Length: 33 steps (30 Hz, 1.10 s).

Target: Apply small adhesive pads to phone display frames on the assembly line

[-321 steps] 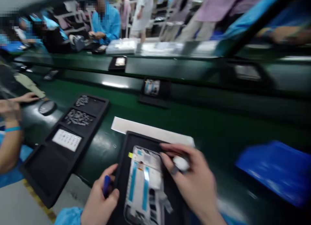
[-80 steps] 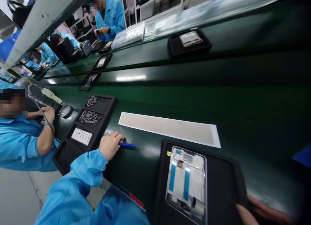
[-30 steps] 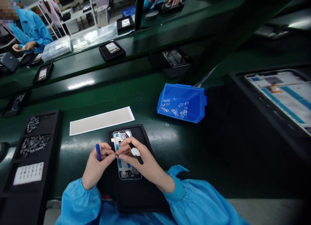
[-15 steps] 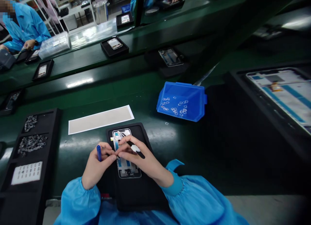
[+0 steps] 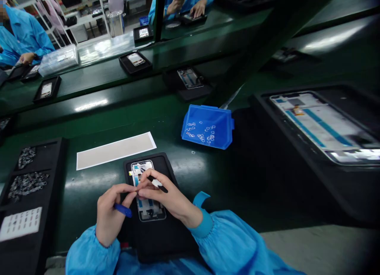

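Observation:
My left hand [image 5: 108,213] is closed, with a blue pen-like stick [image 5: 123,210] tucked in its fingers. Its thumb and forefinger pinch together, touching the fingertips of my right hand [image 5: 170,197]; any tiny piece between them is too small to make out. Black tweezers with a white band [image 5: 157,183] are held in my right hand, tips pointing up and left. Both hands hover over an opened phone housing [image 5: 150,215] with blue strips inside, partly hidden by my fingers. The housing lies on a black foam tray [image 5: 166,239].
Left stands a black compartment tray [image 5: 56,176] of small parts. A beige strip with white edges [image 5: 115,151] lies ahead. A blue bin [image 5: 221,138] holds small clear pieces. Right is another phone housing [image 5: 314,120]. Beyond the conveyor ledge, co-workers in blue smocks [image 5: 26,33] work.
The blue stick has swung from upright to nearly level as my left hand turned. Fingertips of both hands stay together. The view has shifted, so the surroundings sit further left.

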Each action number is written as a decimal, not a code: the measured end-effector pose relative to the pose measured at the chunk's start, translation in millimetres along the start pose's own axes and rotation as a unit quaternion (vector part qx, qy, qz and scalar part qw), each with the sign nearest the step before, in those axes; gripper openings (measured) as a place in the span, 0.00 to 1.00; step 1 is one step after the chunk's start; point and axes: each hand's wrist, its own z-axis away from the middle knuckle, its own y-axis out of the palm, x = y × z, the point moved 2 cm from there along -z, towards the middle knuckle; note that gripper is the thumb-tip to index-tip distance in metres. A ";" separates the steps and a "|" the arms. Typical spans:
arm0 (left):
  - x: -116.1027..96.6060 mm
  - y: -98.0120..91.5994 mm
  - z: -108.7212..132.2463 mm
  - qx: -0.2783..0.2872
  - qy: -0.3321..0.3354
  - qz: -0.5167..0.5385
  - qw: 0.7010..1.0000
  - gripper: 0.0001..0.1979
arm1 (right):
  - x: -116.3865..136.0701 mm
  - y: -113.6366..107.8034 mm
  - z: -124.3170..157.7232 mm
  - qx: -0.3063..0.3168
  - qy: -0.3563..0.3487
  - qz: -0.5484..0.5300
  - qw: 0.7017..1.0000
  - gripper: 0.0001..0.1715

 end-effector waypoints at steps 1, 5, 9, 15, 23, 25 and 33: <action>-1.0 0.0 0.0 -0.006 0.010 -0.009 1.000 0.02 | 0.8 1.0 0.6 -0.007 -0.006 0.003 1.000 0.23; -0.4 2.1 1.2 -0.005 0.011 -0.008 1.000 0.04 | 4.8 3.8 3.1 -0.017 -0.045 0.035 0.998 0.22; 3.5 1.9 1.0 -0.055 0.015 0.041 0.997 0.10 | 1.5 0.2 1.5 -0.016 -0.039 -0.020 0.999 0.22; -0.9 0.2 -1.0 -0.290 0.045 0.157 0.943 0.36 | -9.7 -4.2 -4.6 -0.023 0.039 -0.138 0.989 0.25; -5.6 18.9 3.3 -0.216 0.028 0.111 0.970 0.35 | -11.7 5.4 -2.0 -0.031 0.040 -0.145 0.988 0.25; -3.4 18.8 1.4 -0.207 0.025 0.120 0.971 0.34 | -11.3 5.6 -1.6 -0.035 0.039 -0.139 0.989 0.25; 0.2 7.3 -13.4 -0.125 -0.188 0.365 0.903 0.20 | -3.7 7.8 1.5 -0.091 -0.055 -0.050 0.993 0.23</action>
